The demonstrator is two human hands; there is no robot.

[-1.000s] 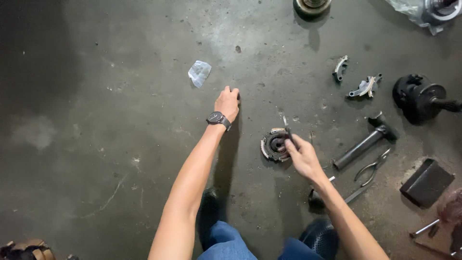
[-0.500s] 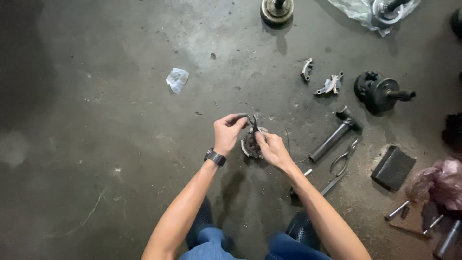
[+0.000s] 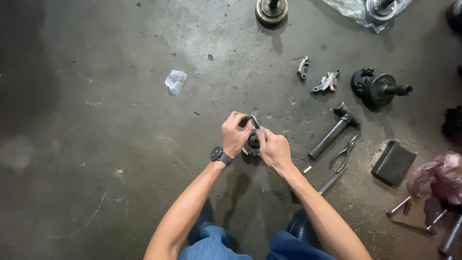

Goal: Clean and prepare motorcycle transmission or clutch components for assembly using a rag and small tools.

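Observation:
A round metal part (image 3: 253, 140), dark in its middle, is held between both hands just above the concrete floor. My left hand (image 3: 235, 133), with a black watch on its wrist, grips the part's left and top side. My right hand (image 3: 275, 148) clasps its right side, thumb pressed near the centre. A thin metal piece sticks up from the part between the two hands. Most of the part is hidden by my fingers.
On the floor to the right lie a hammer-like black tool (image 3: 334, 131), pliers (image 3: 343, 154), a black block (image 3: 393, 163), two small metal pieces (image 3: 326, 82), a black hub with a shaft (image 3: 378, 87) and several bolts (image 3: 399, 206). A crumpled scrap (image 3: 175, 81) lies at the left. A pink bag (image 3: 442, 175) is at the right edge.
A second ago my left hand rested flat on the floor and only the right touched the part. The left hand has come over, and both hands now grip the part.

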